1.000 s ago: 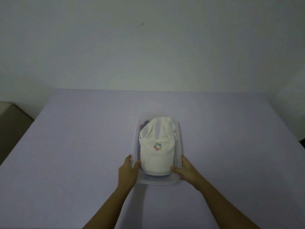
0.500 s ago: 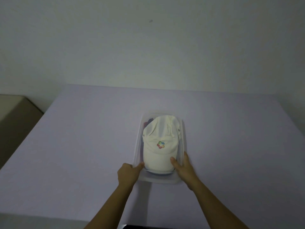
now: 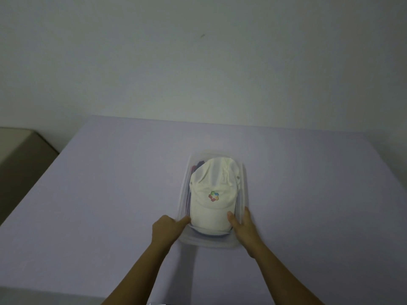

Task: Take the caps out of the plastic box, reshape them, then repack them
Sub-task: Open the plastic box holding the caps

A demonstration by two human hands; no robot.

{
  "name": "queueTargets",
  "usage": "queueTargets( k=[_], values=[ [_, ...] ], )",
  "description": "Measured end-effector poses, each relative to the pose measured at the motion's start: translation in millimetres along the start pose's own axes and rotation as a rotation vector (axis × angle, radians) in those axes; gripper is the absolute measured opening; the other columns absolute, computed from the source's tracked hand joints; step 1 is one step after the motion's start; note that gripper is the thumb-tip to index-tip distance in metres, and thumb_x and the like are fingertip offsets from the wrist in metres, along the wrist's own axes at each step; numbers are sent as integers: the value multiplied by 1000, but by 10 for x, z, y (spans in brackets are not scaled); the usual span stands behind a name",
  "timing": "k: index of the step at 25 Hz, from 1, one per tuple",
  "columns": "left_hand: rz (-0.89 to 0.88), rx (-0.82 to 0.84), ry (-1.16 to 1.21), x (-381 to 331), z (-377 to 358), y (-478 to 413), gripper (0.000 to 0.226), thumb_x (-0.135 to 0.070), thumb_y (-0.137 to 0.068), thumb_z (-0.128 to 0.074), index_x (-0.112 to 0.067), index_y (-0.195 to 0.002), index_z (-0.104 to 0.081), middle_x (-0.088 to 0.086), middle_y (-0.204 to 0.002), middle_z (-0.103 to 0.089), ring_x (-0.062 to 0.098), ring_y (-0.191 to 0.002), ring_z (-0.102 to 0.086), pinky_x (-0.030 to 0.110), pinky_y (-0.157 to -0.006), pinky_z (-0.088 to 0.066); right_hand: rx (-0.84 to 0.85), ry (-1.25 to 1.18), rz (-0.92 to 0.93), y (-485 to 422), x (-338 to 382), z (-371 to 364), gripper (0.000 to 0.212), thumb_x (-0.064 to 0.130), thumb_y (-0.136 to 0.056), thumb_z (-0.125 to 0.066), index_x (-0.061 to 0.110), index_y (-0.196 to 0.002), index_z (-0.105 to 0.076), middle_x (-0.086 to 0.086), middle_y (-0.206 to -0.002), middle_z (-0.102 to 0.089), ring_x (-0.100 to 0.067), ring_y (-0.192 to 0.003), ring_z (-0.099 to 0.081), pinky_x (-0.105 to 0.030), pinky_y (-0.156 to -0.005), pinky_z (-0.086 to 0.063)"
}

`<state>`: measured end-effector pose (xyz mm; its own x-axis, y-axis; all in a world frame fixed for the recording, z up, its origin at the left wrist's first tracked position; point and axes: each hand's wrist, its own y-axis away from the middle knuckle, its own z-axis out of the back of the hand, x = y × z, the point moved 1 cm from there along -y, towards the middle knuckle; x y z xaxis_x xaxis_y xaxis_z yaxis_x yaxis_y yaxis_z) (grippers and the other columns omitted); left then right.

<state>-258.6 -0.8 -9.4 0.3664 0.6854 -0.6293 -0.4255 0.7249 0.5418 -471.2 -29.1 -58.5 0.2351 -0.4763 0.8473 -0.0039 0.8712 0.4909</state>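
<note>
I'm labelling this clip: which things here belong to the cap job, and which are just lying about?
Job: white cap; dark caps beneath it; plastic box; left hand; right hand.
Lying about: table; beige furniture; wall.

Single head view, looking forward and down, table close below
</note>
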Motion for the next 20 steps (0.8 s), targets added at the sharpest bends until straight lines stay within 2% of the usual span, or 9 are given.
queueTargets(
  k=[4, 7, 9, 12, 15, 16, 18, 19, 20],
  values=[
    [50, 95, -69, -45, 33, -39, 41, -41, -78, -67, -4, -79, -48, 1, -63, -45, 10, -56, -41, 19, -47, -31, 28, -4, -8, -8, -18, 25, 83, 46, -86, -58, 22, -149, -10, -2, -152, -29, -23, -136, -34, -37, -112, -30],
    [50, 59, 19, -1, 22, -11, 40, -38, -78, -69, -6, -81, -45, 2, -66, -42, 11, -58, -39, 21, -51, -33, 9, -19, -11, 14, 0, 50, 78, 47, -83, -62, 23, -145, -21, -1, -145, -40, -22, -127, -43, -38, -108, -36],
    [61, 92, 295, 48, 2, 20, 34, -30, -78, -72, -8, -83, -46, 8, -77, -49, 17, -67, -47, 27, -60, -42, 14, -63, -27, 27, 5, 68, 76, 53, -77, -65, 29, -140, -29, 0, -138, -48, -19, -119, -50, -41, -105, -41],
    [63, 246, 774, 40, -37, 112, 42, -12, -79, -71, -14, -113, -47, 14, -101, -61, 29, -89, -61, 40, -79, -54, 51, -148, -82, 4, 13, 77, 83, 70, -66, -56, 34, -137, -32, 2, -138, -48, -21, -120, -50, -49, -104, -42],
    [-3, 240, 932, 27, 36, 83, 45, -5, -84, -64, -19, -122, -46, 14, -91, -69, 26, -84, -66, 33, -70, -55, 92, -352, -222, -76, -2, 96, 76, 77, -77, -22, 35, -140, -32, 3, -139, -43, -24, -127, -44, -49, -98, -44],
    [-18, 210, 978, 33, 125, 23, 44, -3, -84, -62, -19, -123, -47, 13, -86, -72, 24, -79, -68, 30, -65, -55, 93, -377, -234, -96, -20, 104, 75, 76, -80, -18, 35, -140, -33, 3, -138, -44, -25, -126, -44, -47, -95, -45],
    [-32, 139, 1075, 84, 397, -171, 47, 2, -86, -57, -18, -127, -48, 6, -75, -75, 18, -67, -72, 25, -57, -58, 80, -302, -205, -127, -87, 112, 76, 74, -80, -38, 33, -144, -28, 4, -144, -39, -24, -130, -41, -50, -101, -42],
    [-37, 108, 1112, 132, 569, -285, 49, 4, -86, -55, -16, -130, -47, 3, -70, -75, 16, -62, -72, 23, -55, -58, 70, -207, -168, -129, -129, 121, 81, 62, -78, -57, 32, -146, -24, 4, -148, -34, -23, -133, -38, -51, -105, -38],
    [-45, 78, 1131, 198, 753, -385, 50, 6, -86, -52, -14, -132, -46, 2, -66, -74, 14, -59, -71, 22, -55, -58, 64, -103, -115, -128, -164, 119, 84, 40, -78, -66, 30, -147, -20, 3, -151, -30, -22, -136, -34, -49, -109, -34]
  ],
)
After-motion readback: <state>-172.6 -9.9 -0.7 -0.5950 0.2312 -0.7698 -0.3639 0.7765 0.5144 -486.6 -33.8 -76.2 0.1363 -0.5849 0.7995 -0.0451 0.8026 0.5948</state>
